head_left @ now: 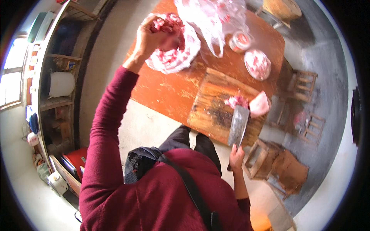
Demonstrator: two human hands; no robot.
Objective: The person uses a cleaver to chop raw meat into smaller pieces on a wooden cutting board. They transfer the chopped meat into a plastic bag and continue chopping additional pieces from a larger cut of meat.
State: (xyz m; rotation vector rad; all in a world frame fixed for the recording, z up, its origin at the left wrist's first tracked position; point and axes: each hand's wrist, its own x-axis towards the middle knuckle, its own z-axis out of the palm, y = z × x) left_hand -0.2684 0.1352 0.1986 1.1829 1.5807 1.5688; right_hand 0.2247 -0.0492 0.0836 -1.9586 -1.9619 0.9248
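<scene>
My right hand (236,157) is closed round the handle of a cleaver (239,125). Its broad blade lies over a worn wooden cutting board (204,94), its far end against a small heap of chopped meat (236,101). Just right of the blade sits a pale pink block of meat (259,104). Stretched out to the far left, my left hand (149,38) curls around red pieces of meat (163,25). Beneath it, more cut meat (168,57) lies in a plastic-lined round container (191,52). Glare blurs that hand's fingertips.
The red-brown table (154,90) also bears a white plastic bag (208,19), a small tub (241,41) and a bowl of pale pink pieces (257,64). Wooden chairs (306,85) and a stool (260,158) stand at the right. Shelves (58,102) line the left wall.
</scene>
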